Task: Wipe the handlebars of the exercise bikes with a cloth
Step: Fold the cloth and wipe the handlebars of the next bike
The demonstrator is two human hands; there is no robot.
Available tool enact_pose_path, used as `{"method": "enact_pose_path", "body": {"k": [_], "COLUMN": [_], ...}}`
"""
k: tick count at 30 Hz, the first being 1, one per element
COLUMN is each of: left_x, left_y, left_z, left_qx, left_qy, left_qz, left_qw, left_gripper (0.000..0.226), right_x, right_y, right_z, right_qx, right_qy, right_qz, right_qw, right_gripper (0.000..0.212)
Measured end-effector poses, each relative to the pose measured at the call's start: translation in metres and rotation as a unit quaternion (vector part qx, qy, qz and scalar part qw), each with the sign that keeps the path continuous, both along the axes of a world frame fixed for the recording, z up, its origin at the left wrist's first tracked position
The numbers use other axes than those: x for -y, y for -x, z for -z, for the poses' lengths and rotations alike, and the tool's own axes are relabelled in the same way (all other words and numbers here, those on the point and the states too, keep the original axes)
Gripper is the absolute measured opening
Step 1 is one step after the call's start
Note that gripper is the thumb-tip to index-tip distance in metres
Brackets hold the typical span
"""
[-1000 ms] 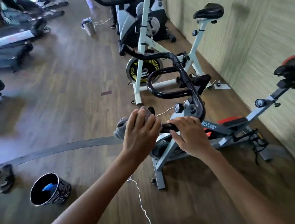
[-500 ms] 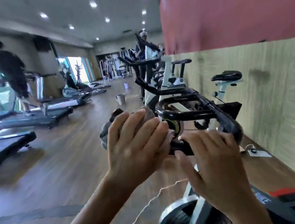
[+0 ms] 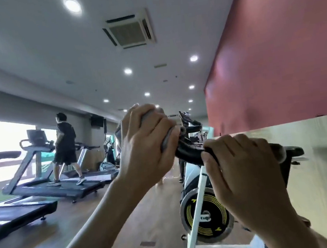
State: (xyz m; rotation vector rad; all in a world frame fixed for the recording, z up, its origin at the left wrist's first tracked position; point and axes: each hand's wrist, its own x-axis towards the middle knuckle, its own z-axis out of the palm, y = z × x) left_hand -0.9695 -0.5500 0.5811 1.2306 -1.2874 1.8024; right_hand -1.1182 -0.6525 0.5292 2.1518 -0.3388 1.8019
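Note:
A black handlebar (image 3: 188,151) of the near exercise bike crosses the middle of the view. My left hand (image 3: 144,144) grips a grey cloth (image 3: 167,136) wrapped round the bar's left end. My right hand (image 3: 243,173) is curled round the bar further right, and most of the bar is hidden under both hands. Behind them stands a white bike (image 3: 197,199) with a black and yellow flywheel (image 3: 208,218).
A wood-panelled wall (image 3: 323,177) with red above runs along the right. Treadmills (image 3: 49,183) line the left side, and a person (image 3: 65,147) walks on one. More bikes (image 3: 189,125) stand further back. Wooden floor (image 3: 140,218) lies between the rows.
The view has tilted up from the floor to the ceiling and far room. Both hands stay on the handlebar, and the left hand has closed tighter round the cloth.

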Motion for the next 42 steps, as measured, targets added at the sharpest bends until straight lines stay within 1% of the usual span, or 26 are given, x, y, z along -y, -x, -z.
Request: {"method": "enact_pose_path", "body": {"k": [2,5,7,9,10,12,14,16,18,20,24,27,29,31,33,35,37,39,40,41,42], "left_x": [0.008,-0.007,-0.013,0.000,0.010,0.020,0.009,-0.002,0.000,0.008,0.018,0.016,0.020,0.032,0.049,0.059,0.067,0.075,0.079,0.085,0.089], "left_y": [0.010,0.002,-0.004,0.005,0.012,0.014,0.001,-0.014,-0.016,-0.006,0.002,0.001,0.002,0.006,0.013,0.016,0.019,0.034,0.042,0.051,0.057], "left_z": [0.015,0.005,-0.003,0.009,0.021,0.032,0.016,-0.001,0.000,0.013,0.029,0.027,0.031,0.034,0.036,0.032,0.025,0.025,0.031,0.040,0.049], "left_qx": [0.013,0.062,0.050,0.019,0.017,0.046,0.063,0.051,0.032,0.026,0.078,0.078,0.038,-0.031,-0.076,-0.090,-0.139,-0.204,-0.225,-0.236,-0.236], "left_qy": [-0.017,-0.064,-0.051,-0.026,-0.023,-0.035,-0.042,-0.028,-0.008,0.001,-0.020,-0.028,0.000,0.065,0.136,0.199,0.245,0.266,0.261,0.250,0.236], "left_qz": [-0.003,-0.041,-0.034,-0.017,-0.012,-0.013,-0.018,-0.019,-0.007,-0.002,-0.015,0.007,0.026,0.086,0.164,0.230,0.282,0.331,0.344,0.347,0.337], "left_qw": [1.000,0.995,0.997,0.999,1.000,0.998,0.997,0.998,0.999,1.000,0.997,0.996,0.999,0.994,0.974,0.948,0.917,0.882,0.873,0.873,0.881], "left_gripper": [0.033,0.035,0.034,0.033,0.034,0.041,0.047,0.048,0.046,0.045,0.040,0.041,0.043,0.045,0.041,0.034,0.038,0.042,0.045,0.049,0.052], "right_x": [0.002,0.007,0.009,0.009,0.008,0.009,0.011,0.012,0.012,0.014,0.013,0.018,0.029,0.038,0.041,0.041,0.041,0.041,0.041,0.042,0.042], "right_y": [0.001,0.001,0.002,0.000,-0.001,0.000,0.004,0.006,0.007,0.006,0.005,0.010,0.013,0.016,0.016,0.015,0.015,0.014,0.013,0.013,0.012], "right_z": [0.001,0.001,0.001,0.001,0.002,0.002,0.002,0.003,0.002,0.002,0.002,-0.002,-0.004,-0.002,0.000,-0.001,-0.002,-0.003,-0.002,-0.001,0.000], "right_qx": [-0.001,-0.004,0.000,0.011,0.013,0.007,-0.006,-0.021,-0.023,-0.014,0.011,0.068,0.080,0.080,0.082,0.087,0.092,0.095,0.096,0.097,0.099], "right_qy": [0.010,0.025,0.028,0.026,0.026,0.026,0.033,0.038,0.039,0.043,0.045,-0.022,-0.053,-0.051,-0.043,-0.036,-0.027,-0.016,-0.016,-0.020,-0.025], "right_qz": [0.003,0.001,-0.005,-0.010,-0.010,-0.011,-0.019,-0.030,-0.035,-0.038,-0.058,-0.089,-0.095,-0.113,-0.123,-0.130,-0.135,-0.133,-0.129,-0.126,-0.124], "right_qw": [1.000,1.000,1.000,1.000,1.000,1.000,0.999,0.999,0.998,0.998,0.997,0.993,0.991,0.989,0.988,0.987,0.986,0.986,0.987,0.987,0.987], "right_gripper": [0.033,0.033,0.032,0.031,0.031,0.030,0.029,0.029,0.030,0.030,0.032,0.026,0.032,0.039,0.040,0.040,0.034,0.028,0.028,0.031,0.035]}}
